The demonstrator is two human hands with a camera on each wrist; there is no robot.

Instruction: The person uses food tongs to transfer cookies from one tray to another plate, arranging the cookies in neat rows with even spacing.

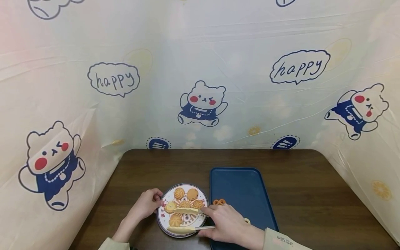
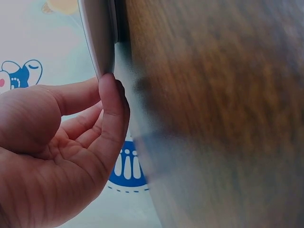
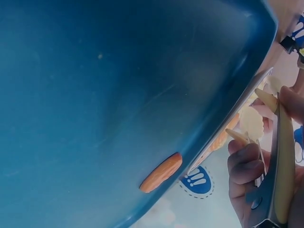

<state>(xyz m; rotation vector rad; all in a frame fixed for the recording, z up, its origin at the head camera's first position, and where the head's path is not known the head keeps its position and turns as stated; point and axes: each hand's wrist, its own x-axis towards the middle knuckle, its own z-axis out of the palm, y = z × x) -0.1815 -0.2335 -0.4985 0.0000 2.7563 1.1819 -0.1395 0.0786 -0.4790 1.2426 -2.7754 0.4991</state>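
Note:
A round white plate with a dark rim and printed pattern bears several cookies. My left hand is at its left edge; in the left wrist view, the thumb and a finger pinch the plate's rim. My right hand grips a pair of tongs with cream-coloured tips and metal arms. The tips are spread apart over the plate, with a cookie lying between them. Whether they touch it I cannot tell. The right wrist view shows the tongs from the side.
Right of the plate lies a long blue tray. On it are a brown pretzel and a pale ring-shaped piece, both partly hidden by my right hand. Everything stands on a dark wooden table, with a printed curtain behind.

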